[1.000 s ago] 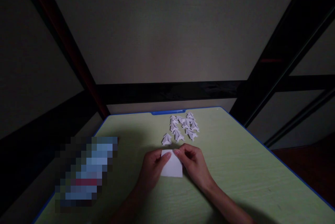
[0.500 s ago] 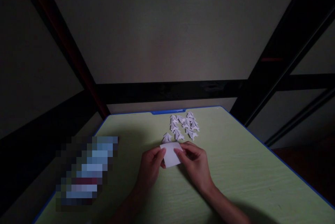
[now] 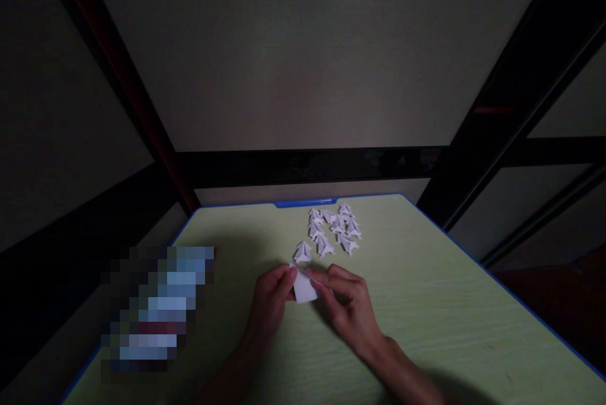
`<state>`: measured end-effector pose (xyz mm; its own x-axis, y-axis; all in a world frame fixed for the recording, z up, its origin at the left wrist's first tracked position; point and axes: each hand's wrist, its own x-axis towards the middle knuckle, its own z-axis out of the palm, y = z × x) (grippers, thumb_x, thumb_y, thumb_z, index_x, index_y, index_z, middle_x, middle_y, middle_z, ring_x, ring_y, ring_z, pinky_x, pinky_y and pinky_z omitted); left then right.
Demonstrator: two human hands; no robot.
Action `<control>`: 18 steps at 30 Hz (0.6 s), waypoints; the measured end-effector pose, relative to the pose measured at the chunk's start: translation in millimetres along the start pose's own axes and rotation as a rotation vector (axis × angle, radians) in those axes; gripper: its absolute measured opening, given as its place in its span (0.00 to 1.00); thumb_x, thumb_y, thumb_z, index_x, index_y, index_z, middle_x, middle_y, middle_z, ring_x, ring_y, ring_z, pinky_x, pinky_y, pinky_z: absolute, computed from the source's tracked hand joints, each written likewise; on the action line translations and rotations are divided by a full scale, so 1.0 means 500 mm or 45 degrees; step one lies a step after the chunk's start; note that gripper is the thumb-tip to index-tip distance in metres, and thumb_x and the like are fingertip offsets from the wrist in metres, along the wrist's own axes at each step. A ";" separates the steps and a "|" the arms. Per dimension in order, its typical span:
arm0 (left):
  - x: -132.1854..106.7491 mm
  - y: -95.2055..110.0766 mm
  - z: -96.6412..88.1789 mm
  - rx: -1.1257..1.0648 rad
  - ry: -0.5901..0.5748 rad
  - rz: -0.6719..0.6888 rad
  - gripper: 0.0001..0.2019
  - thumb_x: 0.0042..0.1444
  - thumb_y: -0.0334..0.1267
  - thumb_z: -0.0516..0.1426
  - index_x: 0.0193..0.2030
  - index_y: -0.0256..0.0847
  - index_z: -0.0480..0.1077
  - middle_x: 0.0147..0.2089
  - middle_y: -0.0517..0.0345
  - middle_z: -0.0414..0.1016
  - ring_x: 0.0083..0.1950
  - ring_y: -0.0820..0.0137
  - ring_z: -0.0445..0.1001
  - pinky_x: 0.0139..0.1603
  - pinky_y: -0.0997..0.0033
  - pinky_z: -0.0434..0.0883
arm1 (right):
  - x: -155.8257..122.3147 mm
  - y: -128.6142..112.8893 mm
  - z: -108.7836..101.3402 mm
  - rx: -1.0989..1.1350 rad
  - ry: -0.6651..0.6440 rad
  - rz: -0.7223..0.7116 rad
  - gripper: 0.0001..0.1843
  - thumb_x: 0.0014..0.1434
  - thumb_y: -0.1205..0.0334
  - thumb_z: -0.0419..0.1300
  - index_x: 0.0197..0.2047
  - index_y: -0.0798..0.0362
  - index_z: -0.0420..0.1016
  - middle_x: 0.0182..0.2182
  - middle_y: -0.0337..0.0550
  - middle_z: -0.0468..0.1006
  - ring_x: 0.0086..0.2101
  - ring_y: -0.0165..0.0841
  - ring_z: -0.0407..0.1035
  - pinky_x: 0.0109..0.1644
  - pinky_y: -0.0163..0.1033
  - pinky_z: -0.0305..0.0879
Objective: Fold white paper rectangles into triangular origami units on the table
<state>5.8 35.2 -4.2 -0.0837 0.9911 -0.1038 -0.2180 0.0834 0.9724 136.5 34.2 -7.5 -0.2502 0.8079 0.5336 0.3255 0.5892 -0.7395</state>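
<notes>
A small white sheet of paper is held between my two hands above the table. My left hand pinches its left edge, thumb on top. On the other side my right hand grips the upper right part, where the paper is bent over along a slanting line. Just beyond the sheet lies a folded white paper figure, pointed at the top. Several similar folded paper figures lie close together behind it, some touching or overlapping. Fingertips under the paper are hidden.
The pale green table has a blue rim with a blue handle-like strip at the far edge. A blurred-out, pixelated object lies at the left. Dark-framed panels stand right behind the table.
The sheet was flat between both hands; now its upper right part is bent over by my right hand. My left hand keeps its hold. The folded figures stay in place.
</notes>
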 end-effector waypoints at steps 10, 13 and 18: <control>-0.001 0.001 0.002 -0.033 0.015 -0.067 0.10 0.38 0.41 0.56 0.20 0.34 0.67 0.17 0.63 0.68 0.19 0.76 0.64 0.20 0.79 0.62 | 0.001 0.002 -0.015 -0.478 -0.219 -0.463 0.15 0.55 0.70 0.45 0.42 0.57 0.69 0.19 0.42 0.63 0.23 0.30 0.55 0.24 0.34 0.54; -0.001 0.002 0.003 -0.024 0.000 -0.094 0.11 0.37 0.42 0.57 0.20 0.34 0.68 0.17 0.62 0.68 0.20 0.75 0.65 0.19 0.79 0.61 | 0.005 0.001 -0.018 -0.601 -0.279 -0.518 0.13 0.55 0.69 0.45 0.38 0.58 0.70 0.19 0.43 0.64 0.23 0.30 0.55 0.24 0.34 0.54; 0.007 -0.012 -0.004 -0.112 -0.053 -0.119 0.11 0.38 0.41 0.57 0.22 0.33 0.69 0.18 0.61 0.69 0.21 0.74 0.67 0.21 0.77 0.63 | 0.006 -0.001 -0.016 -0.709 -0.307 -0.533 0.13 0.55 0.69 0.46 0.34 0.60 0.70 0.19 0.43 0.65 0.23 0.30 0.55 0.24 0.35 0.54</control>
<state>4.7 38.0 -11.0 -0.0187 0.9830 -0.1825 -0.3078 0.1680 0.9365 143.1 36.5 -2.3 -0.6279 0.5268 0.5729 0.5572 0.8182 -0.1417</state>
